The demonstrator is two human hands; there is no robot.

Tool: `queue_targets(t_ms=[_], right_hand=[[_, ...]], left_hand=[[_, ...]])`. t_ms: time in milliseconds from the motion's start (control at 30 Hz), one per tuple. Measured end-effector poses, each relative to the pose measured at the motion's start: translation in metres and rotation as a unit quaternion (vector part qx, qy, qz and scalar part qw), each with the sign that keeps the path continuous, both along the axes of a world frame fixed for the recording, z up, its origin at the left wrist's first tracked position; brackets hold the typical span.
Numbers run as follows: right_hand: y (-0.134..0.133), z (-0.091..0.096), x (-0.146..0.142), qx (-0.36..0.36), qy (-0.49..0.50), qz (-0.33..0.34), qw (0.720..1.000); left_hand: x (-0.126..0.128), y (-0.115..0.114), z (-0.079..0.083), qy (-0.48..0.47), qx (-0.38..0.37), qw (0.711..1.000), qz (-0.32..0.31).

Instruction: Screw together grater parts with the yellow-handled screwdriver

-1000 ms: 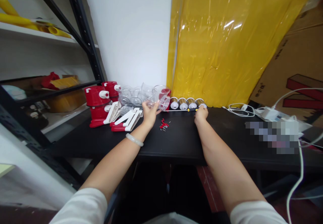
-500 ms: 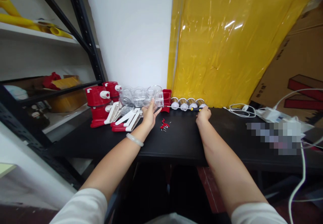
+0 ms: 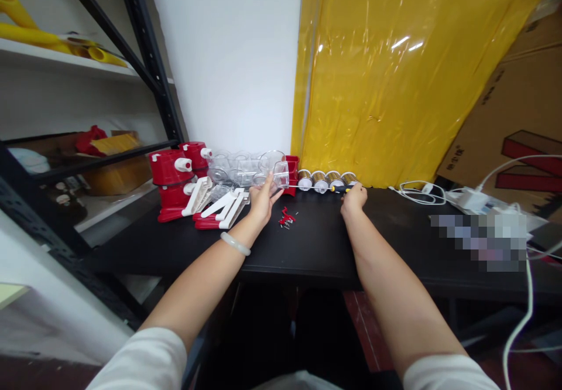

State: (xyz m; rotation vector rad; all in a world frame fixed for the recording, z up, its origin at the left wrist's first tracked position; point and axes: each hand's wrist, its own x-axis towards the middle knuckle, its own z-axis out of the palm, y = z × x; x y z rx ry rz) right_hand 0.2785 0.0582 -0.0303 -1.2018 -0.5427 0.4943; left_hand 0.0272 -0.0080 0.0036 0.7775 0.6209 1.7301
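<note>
My left hand (image 3: 262, 199) is wrapped round a clear plastic hopper (image 3: 281, 174), lying on its side with its wide rim up and to the left. In my right hand (image 3: 353, 198) is a screwdriver (image 3: 340, 189) with a black and yellow handle, held level. Its long thin shaft points left and reaches the clear hopper's right end; the tip itself is too small to make out. Small red parts and screws (image 3: 287, 219) lie on the black table between my hands. Just behind the hopper stands a red plastic piece (image 3: 291, 170).
Red machine bodies (image 3: 171, 173) and white-and-red lever parts (image 3: 223, 209) stand on the left, with more clear hoppers (image 3: 219, 167) behind. Several metal drums (image 3: 320, 181) line the wall. White cables (image 3: 424, 190) and a power strip (image 3: 474, 199) lie at right on the black table (image 3: 302, 255).
The clear hopper and my left hand have shifted slightly to the right. The screwdriver's handle has turned a little in my right hand.
</note>
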Motion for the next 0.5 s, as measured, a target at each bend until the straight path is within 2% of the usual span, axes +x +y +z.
queue_targets(t_ms=[200, 500], right_hand=[[-0.0004, 0.0017, -0.0015, 0.016, 0.011, -0.002, 1.0], [0.0016, 0.0022, -0.0051, 0.012, 0.078, 0.005, 0.997]], left_hand=[[-0.0007, 0.0009, -0.0014, 0.01, 0.002, 1.0, 0.002], [-0.0012, 0.0029, -0.0016, 0.0, -0.009, 1.0, 0.004]])
